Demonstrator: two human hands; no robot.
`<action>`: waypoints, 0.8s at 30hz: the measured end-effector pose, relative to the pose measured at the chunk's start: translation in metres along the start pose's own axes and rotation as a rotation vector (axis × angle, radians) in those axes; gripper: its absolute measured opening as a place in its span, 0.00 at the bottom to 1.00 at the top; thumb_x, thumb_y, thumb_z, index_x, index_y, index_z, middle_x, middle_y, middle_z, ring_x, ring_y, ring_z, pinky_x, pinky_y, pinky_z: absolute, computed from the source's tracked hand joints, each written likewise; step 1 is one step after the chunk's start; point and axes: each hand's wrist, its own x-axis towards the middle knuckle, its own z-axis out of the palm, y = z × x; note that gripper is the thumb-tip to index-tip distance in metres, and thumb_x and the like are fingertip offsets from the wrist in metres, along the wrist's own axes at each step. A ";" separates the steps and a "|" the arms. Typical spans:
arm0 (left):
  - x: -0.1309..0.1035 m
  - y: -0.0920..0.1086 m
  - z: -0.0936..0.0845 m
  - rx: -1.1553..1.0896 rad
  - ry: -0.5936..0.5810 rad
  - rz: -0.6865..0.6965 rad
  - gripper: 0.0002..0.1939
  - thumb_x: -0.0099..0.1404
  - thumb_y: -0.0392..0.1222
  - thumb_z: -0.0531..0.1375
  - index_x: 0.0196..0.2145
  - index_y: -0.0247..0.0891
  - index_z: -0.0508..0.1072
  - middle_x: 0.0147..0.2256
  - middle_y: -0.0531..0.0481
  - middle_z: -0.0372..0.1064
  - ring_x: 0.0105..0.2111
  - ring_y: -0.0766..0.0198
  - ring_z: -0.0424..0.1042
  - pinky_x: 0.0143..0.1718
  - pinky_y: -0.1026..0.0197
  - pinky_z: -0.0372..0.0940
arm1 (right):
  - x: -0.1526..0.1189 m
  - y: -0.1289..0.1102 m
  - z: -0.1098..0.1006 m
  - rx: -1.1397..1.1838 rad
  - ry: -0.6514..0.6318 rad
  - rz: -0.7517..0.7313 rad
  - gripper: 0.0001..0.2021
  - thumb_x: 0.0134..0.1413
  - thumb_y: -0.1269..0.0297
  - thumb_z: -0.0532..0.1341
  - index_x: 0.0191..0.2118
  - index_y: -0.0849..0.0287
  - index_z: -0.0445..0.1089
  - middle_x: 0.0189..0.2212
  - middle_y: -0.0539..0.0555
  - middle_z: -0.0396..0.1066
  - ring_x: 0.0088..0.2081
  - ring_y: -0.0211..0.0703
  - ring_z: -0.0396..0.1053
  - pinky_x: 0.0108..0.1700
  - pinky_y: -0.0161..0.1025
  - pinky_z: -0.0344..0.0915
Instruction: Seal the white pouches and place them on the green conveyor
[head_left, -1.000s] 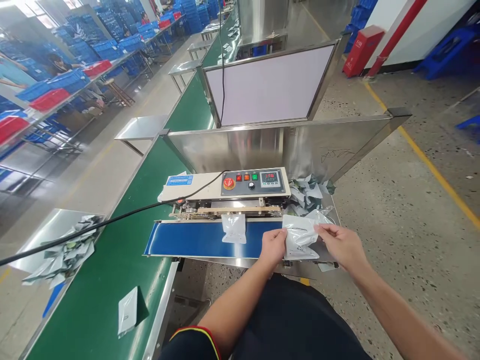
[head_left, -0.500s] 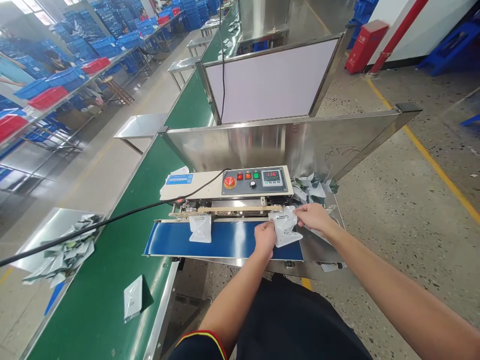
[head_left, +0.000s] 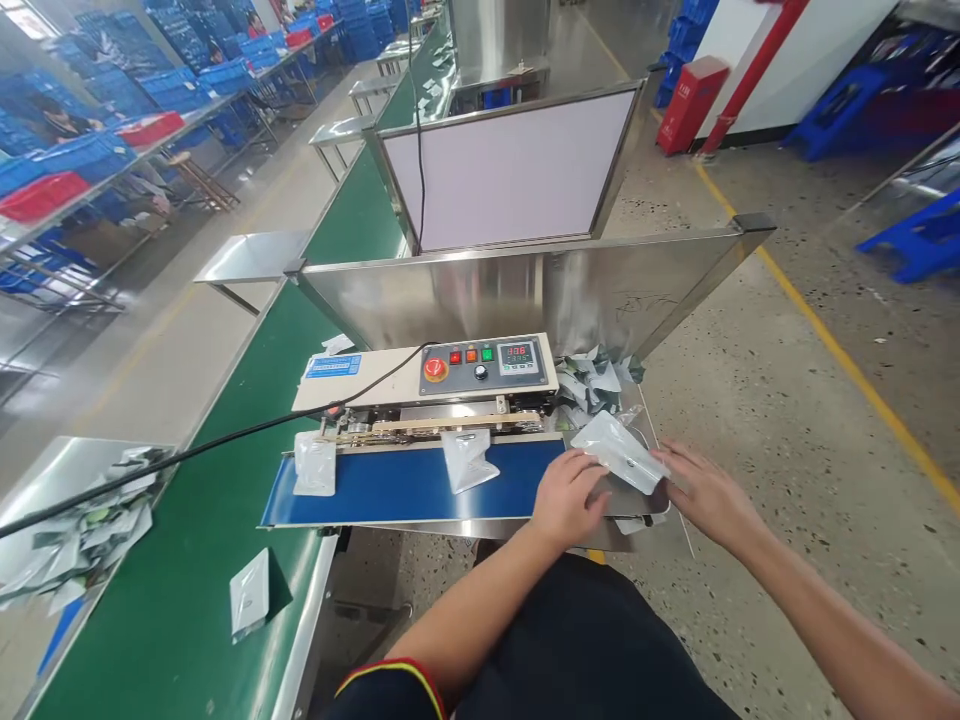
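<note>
A white pouch point(head_left: 619, 452) lies at a slant over the steel ledge at the right end of the sealing machine point(head_left: 427, 375). My right hand point(head_left: 709, 495) grips the pouch's right end between thumb and fingers. Just left of it, my left hand point(head_left: 570, 500) is open, fingers apart, its fingertips close to the pouch's near left edge. A crumpled white pouch point(head_left: 468, 462) hangs from the machine's sealing band over the blue belt point(head_left: 390, 490). Another pouch point(head_left: 315, 465) hangs at the belt's left end.
Several pouches are heaped in a pile point(head_left: 596, 382) behind the ledge. The green conveyor point(head_left: 172, 600) runs along the left, with one pouch point(head_left: 250, 592) lying on it. A black cable point(head_left: 247, 432) crosses above it. A steel partition point(head_left: 480, 295) stands behind the machine.
Both hands have let go of the crumpled pouch, which has travelled left along with the one ahead of it. My hands have shifted right, and another pouch is now in my right hand.
</note>
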 end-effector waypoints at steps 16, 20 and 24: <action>0.022 0.029 -0.004 -0.444 0.059 -0.408 0.22 0.77 0.59 0.64 0.49 0.38 0.87 0.44 0.39 0.85 0.41 0.53 0.82 0.45 0.55 0.78 | -0.011 -0.072 0.012 0.648 0.058 0.258 0.32 0.55 0.28 0.70 0.45 0.56 0.85 0.39 0.60 0.84 0.43 0.61 0.81 0.49 0.48 0.79; 0.017 0.022 -0.006 -0.459 0.090 -0.446 0.22 0.77 0.58 0.62 0.49 0.38 0.88 0.47 0.38 0.86 0.45 0.50 0.83 0.50 0.51 0.77 | -0.011 -0.085 0.028 0.757 0.085 0.353 0.35 0.52 0.24 0.70 0.39 0.58 0.83 0.33 0.60 0.81 0.38 0.59 0.81 0.41 0.45 0.80; 0.019 0.010 -0.004 -0.342 0.142 -0.550 0.20 0.75 0.55 0.64 0.38 0.38 0.88 0.38 0.43 0.85 0.38 0.52 0.80 0.44 0.55 0.74 | -0.005 -0.080 0.036 0.878 0.042 0.478 0.34 0.47 0.28 0.74 0.40 0.58 0.83 0.37 0.61 0.83 0.39 0.61 0.82 0.41 0.49 0.83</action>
